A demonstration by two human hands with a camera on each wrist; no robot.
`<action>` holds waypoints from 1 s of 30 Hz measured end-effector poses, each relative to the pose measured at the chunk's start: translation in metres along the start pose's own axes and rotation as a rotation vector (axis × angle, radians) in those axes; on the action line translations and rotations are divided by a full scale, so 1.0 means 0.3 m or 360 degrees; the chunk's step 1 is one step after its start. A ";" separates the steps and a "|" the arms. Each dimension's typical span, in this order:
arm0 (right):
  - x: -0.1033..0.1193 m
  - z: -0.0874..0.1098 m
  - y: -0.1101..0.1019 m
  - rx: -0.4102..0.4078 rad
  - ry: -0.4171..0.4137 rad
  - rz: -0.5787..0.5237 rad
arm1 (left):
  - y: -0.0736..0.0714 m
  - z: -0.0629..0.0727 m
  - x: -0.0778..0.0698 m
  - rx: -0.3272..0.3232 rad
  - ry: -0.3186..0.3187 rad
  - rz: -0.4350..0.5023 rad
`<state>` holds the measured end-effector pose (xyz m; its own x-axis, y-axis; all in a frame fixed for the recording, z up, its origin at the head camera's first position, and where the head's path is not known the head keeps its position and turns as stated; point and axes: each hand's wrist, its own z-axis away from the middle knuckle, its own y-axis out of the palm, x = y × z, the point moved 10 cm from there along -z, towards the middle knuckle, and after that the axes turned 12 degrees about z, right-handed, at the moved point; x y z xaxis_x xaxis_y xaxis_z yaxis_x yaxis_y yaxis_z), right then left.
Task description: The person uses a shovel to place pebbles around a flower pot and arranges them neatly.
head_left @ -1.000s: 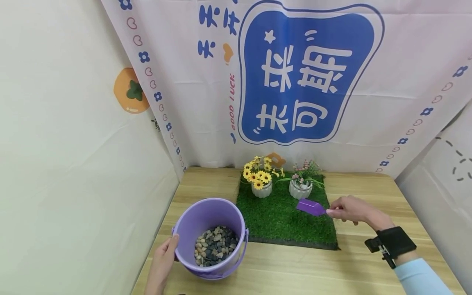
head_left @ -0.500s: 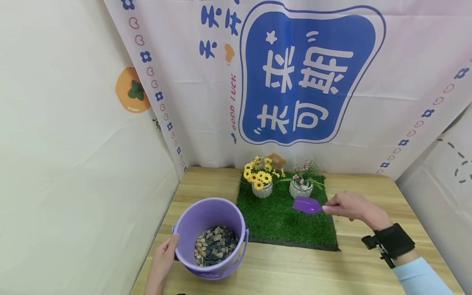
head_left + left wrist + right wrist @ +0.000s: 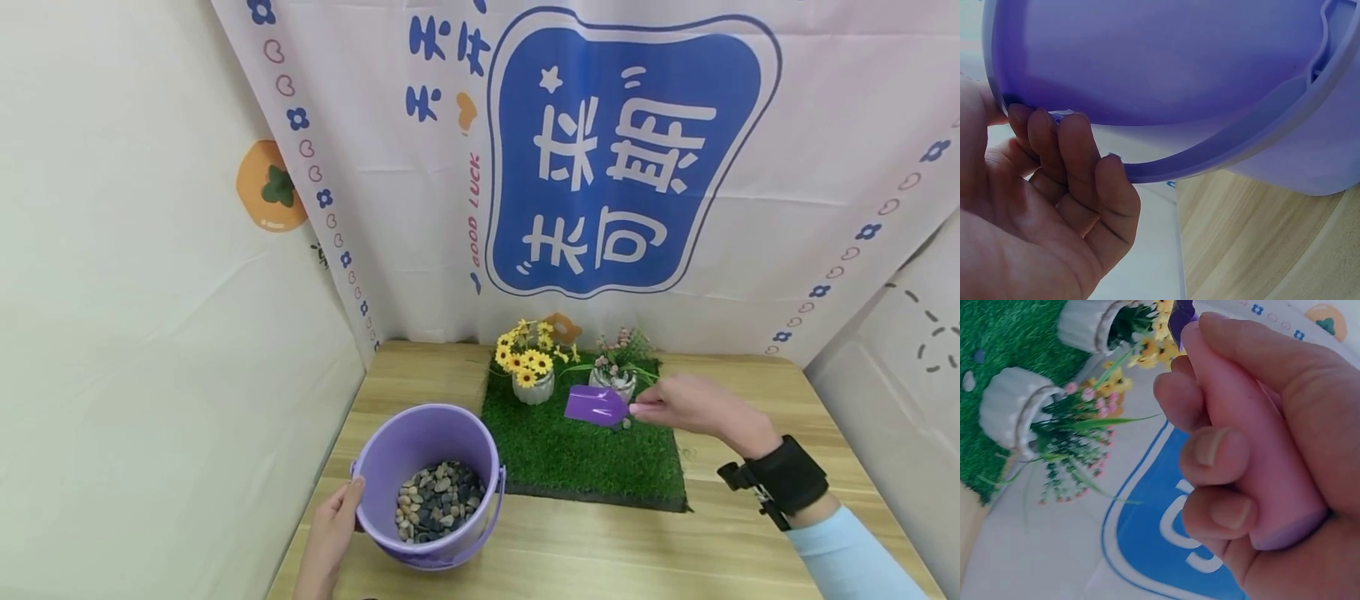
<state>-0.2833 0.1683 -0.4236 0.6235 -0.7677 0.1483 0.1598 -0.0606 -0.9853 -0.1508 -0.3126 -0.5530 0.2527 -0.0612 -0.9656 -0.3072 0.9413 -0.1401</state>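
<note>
My left hand (image 3: 330, 529) grips the purple bucket (image 3: 375, 454) at its left rim. In the left wrist view its fingers (image 3: 1075, 153) curl over the rim. Grey, tan and dark pebbles (image 3: 438, 500) cover the bucket's bottom. A hand trowel (image 3: 596, 405) with a purple blade hangs over the artificial turf (image 3: 577, 467), just before the pot of pink flowers (image 3: 615, 379). My right hand (image 3: 693, 407) holds it by its pink handle (image 3: 1247, 431), fingers wrapped round. Beside that pot, a pale pebble (image 3: 969, 381) and a dark pebble (image 3: 979, 356) lie on the turf.
A pot of yellow flowers (image 3: 533, 387) stands on the turf's back left. The wooden table (image 3: 585, 550) meets a printed cloth (image 3: 420, 250) at its back and a pale wall (image 3: 187, 400) on the left. The bucket's handle (image 3: 480, 533) hangs down its near side.
My right hand has moved left and slightly away from me, carrying the trowel from the turf's right side towards its middle. The left hand and bucket have stayed in place.
</note>
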 end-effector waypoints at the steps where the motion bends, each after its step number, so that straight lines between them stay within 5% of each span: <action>1: 0.011 -0.003 -0.005 0.0000 -0.0011 0.0007 | 0.001 0.000 0.000 0.0000 -0.0001 0.0001; 30: 0.187 -0.053 -0.192 -0.0207 -0.0200 0.0265 | -0.001 0.000 0.002 -0.0013 0.0005 0.0032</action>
<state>-0.2698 0.1185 -0.3600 0.7244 -0.6892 -0.0154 -0.0480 -0.0281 -0.9985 -0.1506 -0.3131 -0.5537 0.2433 -0.0434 -0.9690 -0.3195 0.9396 -0.1223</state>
